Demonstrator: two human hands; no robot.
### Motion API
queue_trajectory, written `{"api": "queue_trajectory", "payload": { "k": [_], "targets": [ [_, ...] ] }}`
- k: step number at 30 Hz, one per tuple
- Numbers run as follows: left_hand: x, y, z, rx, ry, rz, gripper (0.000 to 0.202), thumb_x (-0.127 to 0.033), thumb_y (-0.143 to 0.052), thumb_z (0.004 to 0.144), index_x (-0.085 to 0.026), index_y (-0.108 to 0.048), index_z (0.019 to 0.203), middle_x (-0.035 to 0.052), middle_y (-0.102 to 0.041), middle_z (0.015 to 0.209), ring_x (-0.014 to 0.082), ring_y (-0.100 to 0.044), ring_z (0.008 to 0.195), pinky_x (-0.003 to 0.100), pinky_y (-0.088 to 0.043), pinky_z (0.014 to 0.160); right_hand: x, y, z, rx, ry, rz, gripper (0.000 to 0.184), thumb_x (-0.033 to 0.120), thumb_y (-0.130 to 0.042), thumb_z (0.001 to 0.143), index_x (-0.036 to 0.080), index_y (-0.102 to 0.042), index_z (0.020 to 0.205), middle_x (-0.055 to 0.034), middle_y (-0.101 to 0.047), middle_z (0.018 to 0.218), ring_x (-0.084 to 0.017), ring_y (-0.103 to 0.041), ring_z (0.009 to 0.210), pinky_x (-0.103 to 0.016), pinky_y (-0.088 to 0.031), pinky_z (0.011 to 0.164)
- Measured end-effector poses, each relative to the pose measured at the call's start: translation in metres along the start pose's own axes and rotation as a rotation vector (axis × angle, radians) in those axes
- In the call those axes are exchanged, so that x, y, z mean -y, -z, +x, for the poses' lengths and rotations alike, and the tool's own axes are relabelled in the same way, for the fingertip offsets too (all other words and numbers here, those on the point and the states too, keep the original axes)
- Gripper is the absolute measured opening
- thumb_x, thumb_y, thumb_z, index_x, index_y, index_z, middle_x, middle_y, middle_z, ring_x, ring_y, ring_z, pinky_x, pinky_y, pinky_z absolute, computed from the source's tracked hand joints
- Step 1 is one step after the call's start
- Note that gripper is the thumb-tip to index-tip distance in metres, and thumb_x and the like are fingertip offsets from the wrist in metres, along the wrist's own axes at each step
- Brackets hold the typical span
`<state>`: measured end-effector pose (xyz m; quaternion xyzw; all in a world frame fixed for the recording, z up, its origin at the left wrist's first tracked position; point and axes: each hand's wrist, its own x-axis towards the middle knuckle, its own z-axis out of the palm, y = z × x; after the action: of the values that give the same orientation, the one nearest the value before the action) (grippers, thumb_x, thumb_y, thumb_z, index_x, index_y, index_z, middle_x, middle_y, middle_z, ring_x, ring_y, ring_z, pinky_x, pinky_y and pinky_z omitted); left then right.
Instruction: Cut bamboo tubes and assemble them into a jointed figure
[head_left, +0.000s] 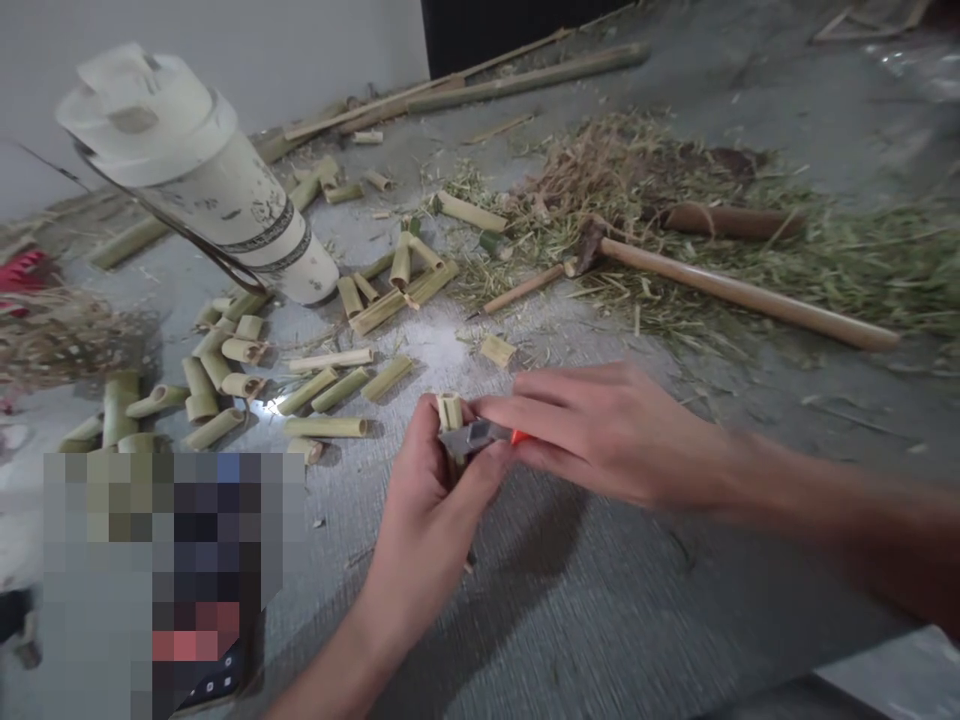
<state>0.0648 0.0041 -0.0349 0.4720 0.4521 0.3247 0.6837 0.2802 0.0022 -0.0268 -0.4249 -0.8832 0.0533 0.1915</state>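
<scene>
"Bamboo, is it, that short piece you've got stood on end?"

"Yes, a bamboo segment (450, 408), roughly upright in my left hand (427, 505). I've curled those fingers round it, and its top pokes out above them."

"And the other hand?"

"My right hand (611, 430) is clenched on what looks like a utility knife (486, 434); an orange part (517, 437) shows by my fingertips. The metal crosses in front of the segment, a little below its top end."

"So which step would you call that?"

"Trimming or splitting the piece, I'd judge. Whether the edge has bitten in, I can't tell from here."

"What does the next move want from you?"

"A firm hold low on the segment, I'd say, and short, measured pressure from the right. My left thumb is right beside the metal, so a slip could nick it; better to tuck it lower first."

"What's lying about you?"

"A split bamboo chip (497, 350) just beyond my hands, more cut bamboo pieces (326, 427) off to the left, near a white tumbler (247, 220). Farther off, to the right, there's a wooden-handled tool (750, 290) beside the shredded plant fibres (630, 160)."
</scene>
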Motion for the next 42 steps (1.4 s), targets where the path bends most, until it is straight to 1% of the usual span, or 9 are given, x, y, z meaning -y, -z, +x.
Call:
{"api": "queue_trajectory", "payload": {
  "k": [3, 6, 12, 16, 20, 27, 33, 38, 42],
  "targets": [
    [0.001, 0.001, 0.000, -0.003, 0.001, 0.065, 0.032, -0.050, -0.073, 0.105, -0.026, -0.052, 0.110, -0.0081, -0.041, 0.068, 0.0105, -0.034, 0.056, 0.024, -0.029, 0.049, -0.001, 0.000, 0.000, -0.030, 0.017, -0.030, 0.030, 0.036, -0.045, 0.119, 0.022, -0.070, 0.128, -0.0041, -0.074, 0.100, -0.016, -0.070, 0.082, -0.030, -0.034, 0.057],
    [0.001, 0.002, 0.000, -0.013, -0.003, 0.091, 0.034, -0.052, -0.073, 0.104, -0.026, -0.052, 0.110, -0.0083, -0.038, 0.069, 0.0096, -0.031, 0.056, 0.023, -0.025, 0.048, -0.002, 0.000, -0.001, -0.058, 0.033, -0.050, 0.030, 0.036, -0.047, 0.118, 0.021, -0.070, 0.130, -0.0053, -0.076, 0.104, -0.017, -0.072, 0.084, -0.029, -0.036, 0.058],
    [-0.001, -0.002, -0.001, -0.078, -0.011, 0.122, 0.029, -0.043, -0.071, 0.105, -0.024, -0.049, 0.103, -0.0082, -0.040, 0.074, 0.0082, -0.028, 0.057, 0.022, -0.025, 0.050, 0.001, 0.003, -0.003, -0.072, 0.037, -0.085, 0.028, 0.033, -0.052, 0.117, 0.017, -0.070, 0.130, -0.0065, -0.077, 0.103, -0.017, -0.073, 0.083, -0.028, -0.040, 0.059],
    [0.000, -0.006, -0.003, -0.133, -0.029, 0.158, 0.026, -0.039, -0.071, 0.104, -0.024, -0.050, 0.101, -0.0079, -0.042, 0.074, 0.0083, -0.031, 0.058, 0.022, -0.027, 0.051, 0.005, 0.004, -0.003, -0.109, 0.032, -0.101, 0.028, 0.032, -0.050, 0.118, 0.015, -0.068, 0.133, -0.0063, -0.077, 0.103, -0.018, -0.074, 0.083, -0.029, -0.043, 0.061],
    [-0.002, -0.009, -0.005, -0.171, -0.032, 0.202, 0.029, -0.040, -0.070, 0.104, -0.023, -0.049, 0.095, -0.0076, -0.042, 0.073, 0.0084, -0.031, 0.058, 0.023, -0.028, 0.051, 0.009, 0.004, -0.003, -0.135, 0.016, -0.108, 0.029, 0.031, -0.045, 0.119, 0.015, -0.067, 0.130, -0.0049, -0.077, 0.101, -0.017, -0.073, 0.079, -0.030, -0.040, 0.059],
    [-0.005, -0.012, -0.009, -0.217, -0.056, 0.218, 0.036, -0.044, -0.071, 0.104, -0.023, -0.047, 0.088, -0.0074, -0.035, 0.071, 0.0101, -0.030, 0.061, 0.023, -0.030, 0.051, 0.014, 0.005, -0.003, -0.186, -0.012, -0.146, 0.033, 0.032, -0.043, 0.120, 0.016, -0.070, 0.125, -0.0040, -0.076, 0.097, -0.015, -0.068, 0.073, -0.032, -0.035, 0.057],
    [-0.002, -0.013, -0.013, -0.231, -0.044, 0.207, 0.040, -0.047, -0.071, 0.104, -0.023, -0.045, 0.086, -0.0074, -0.033, 0.070, 0.0106, -0.027, 0.061, 0.024, -0.027, 0.050, 0.018, 0.001, -0.004, -0.218, -0.046, -0.146, 0.036, 0.033, -0.038, 0.121, 0.017, -0.071, 0.125, -0.0033, -0.074, 0.095, -0.015, -0.068, 0.077, -0.031, -0.039, 0.061],
    [-0.005, -0.016, -0.014, -0.257, -0.034, 0.211, 0.039, -0.046, -0.072, 0.103, -0.023, -0.046, 0.085, -0.0077, -0.034, 0.069, 0.0101, -0.027, 0.060, 0.024, -0.026, 0.049, 0.020, 0.005, -0.002, -0.210, -0.019, -0.162, 0.032, 0.030, -0.044, 0.119, 0.016, -0.073, 0.122, -0.0032, -0.076, 0.094, -0.015, -0.070, 0.076, -0.030, -0.041, 0.060],
    [-0.008, -0.018, -0.014, -0.248, -0.042, 0.204, 0.041, -0.045, -0.071, 0.104, -0.023, -0.045, 0.082, -0.0077, -0.034, 0.068, 0.0100, -0.026, 0.060, 0.024, -0.025, 0.049, 0.020, 0.006, -0.002, -0.220, -0.016, -0.166, 0.032, 0.030, -0.045, 0.119, 0.015, -0.074, 0.122, -0.0035, -0.077, 0.094, -0.016, -0.072, 0.077, -0.031, -0.043, 0.058]
  ]
}}
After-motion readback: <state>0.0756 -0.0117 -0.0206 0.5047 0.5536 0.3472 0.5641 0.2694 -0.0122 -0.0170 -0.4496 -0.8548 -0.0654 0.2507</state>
